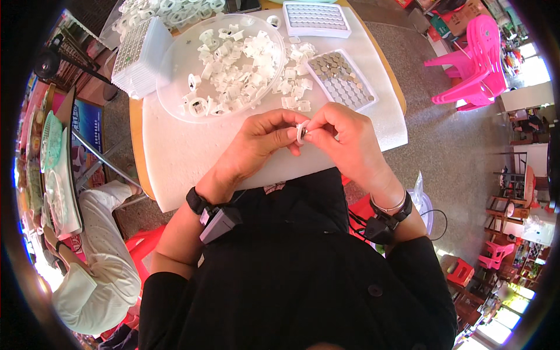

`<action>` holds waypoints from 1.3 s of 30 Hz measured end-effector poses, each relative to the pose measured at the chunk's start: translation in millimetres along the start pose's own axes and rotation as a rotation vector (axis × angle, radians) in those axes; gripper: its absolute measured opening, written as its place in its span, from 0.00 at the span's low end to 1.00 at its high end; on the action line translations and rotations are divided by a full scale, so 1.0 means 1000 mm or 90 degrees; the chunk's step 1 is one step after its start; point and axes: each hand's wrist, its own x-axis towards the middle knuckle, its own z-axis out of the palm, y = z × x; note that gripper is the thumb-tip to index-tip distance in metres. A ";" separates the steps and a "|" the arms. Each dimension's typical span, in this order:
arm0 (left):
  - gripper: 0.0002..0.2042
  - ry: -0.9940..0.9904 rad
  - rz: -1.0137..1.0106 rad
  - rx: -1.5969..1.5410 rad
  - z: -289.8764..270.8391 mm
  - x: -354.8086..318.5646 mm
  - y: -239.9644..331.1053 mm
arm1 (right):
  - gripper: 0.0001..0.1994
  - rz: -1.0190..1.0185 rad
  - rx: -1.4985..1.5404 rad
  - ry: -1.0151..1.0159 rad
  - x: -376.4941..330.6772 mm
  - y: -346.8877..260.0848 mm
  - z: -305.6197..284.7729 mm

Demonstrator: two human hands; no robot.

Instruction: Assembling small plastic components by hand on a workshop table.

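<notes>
From the head view I see both hands meeting just above the near edge of the counter (175,157), which is covered with a white, soft-looking foam sheet. My left hand (265,140) has its fingers closed in a pinch around a small white plastic clip (300,133), and my right hand (347,137) is also closed, its fingertips pressing on the same clip from the right side; something small and dark sits between them, but I cannot tell what it is. I think the piece is held up between both hands so that it stays steady and close to the eyes. Farther away, a round clear plastic bowl (175,99) holds a loose heap of the same white clips, and some of them spill to its right on the foam. To the right of these lies a shallow white tray (370,99) with rows of round metal discs, shiny and flat, near enough to reach. Another tray (315,18) lies at the far edge, and a stack of trays (137,55) stands at the far left.
</notes>
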 end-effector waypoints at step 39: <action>0.13 -0.057 -0.066 -0.189 -0.008 0.000 0.001 | 0.08 0.108 0.216 -0.036 -0.002 0.013 0.007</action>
